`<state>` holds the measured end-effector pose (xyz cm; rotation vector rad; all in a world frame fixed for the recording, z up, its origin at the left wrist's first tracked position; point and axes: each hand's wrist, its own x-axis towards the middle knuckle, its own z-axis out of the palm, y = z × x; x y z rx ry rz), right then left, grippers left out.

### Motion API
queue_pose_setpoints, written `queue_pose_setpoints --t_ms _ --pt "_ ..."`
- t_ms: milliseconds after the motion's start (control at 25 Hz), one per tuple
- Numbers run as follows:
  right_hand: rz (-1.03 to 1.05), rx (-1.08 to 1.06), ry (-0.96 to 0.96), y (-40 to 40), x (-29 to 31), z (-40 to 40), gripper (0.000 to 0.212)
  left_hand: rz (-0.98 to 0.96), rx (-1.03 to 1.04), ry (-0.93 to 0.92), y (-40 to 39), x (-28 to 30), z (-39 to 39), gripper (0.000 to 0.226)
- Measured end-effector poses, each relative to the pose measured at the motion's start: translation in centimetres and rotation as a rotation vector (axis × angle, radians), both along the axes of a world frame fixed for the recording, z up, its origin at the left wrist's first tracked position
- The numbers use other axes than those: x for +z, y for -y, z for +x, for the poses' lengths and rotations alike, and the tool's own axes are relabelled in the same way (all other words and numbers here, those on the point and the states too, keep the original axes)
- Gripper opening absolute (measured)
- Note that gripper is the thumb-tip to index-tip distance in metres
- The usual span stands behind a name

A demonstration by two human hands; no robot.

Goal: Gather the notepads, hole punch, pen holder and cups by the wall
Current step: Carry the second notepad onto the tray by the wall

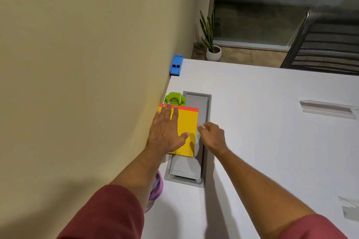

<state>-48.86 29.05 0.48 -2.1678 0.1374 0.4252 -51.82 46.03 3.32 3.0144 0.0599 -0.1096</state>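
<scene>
A yellow notepad (187, 122) with a red top strip lies on the white table (262, 122) against the wall, partly over a grey cable tray. My left hand (165, 132) rests flat on it, fingers spread. My right hand (212, 134) touches the pad's right edge with curled fingers. A green hole punch (175, 99) stands just beyond the pad, next to the wall. A blue object (176, 65) sits further back by the wall. A purple cup (156, 186) shows under my left forearm, mostly hidden.
The grey cable tray (198, 161) is recessed in the table along the wall. A clear acrylic holder (328, 108) lies at the right. A black mesh chair (326, 44) and a potted plant (212, 44) stand beyond the table's far edge.
</scene>
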Motion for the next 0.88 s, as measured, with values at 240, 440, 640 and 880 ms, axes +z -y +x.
queue_pose_setpoints --t_ms 240,440,640,880 --pt "-0.306 0.217 0.217 2.5 2.0 -3.4 0.075 0.01 -0.015 0.02 1.8 1.7 -3.0 0.099" --pt "-0.488 0.272 0.367 4.6 3.0 -6.4 0.086 0.015 -0.005 0.031 4.0 2.9 -6.0 0.099" --pt "-0.6 0.35 0.463 6.5 4.0 -9.5 0.09 0.0 0.006 0.074 5.8 3.6 -9.6 0.101" --pt "-0.583 0.408 0.487 7.9 5.0 -13.8 0.09 0.004 0.055 0.095 7.2 4.0 -15.0 0.102"
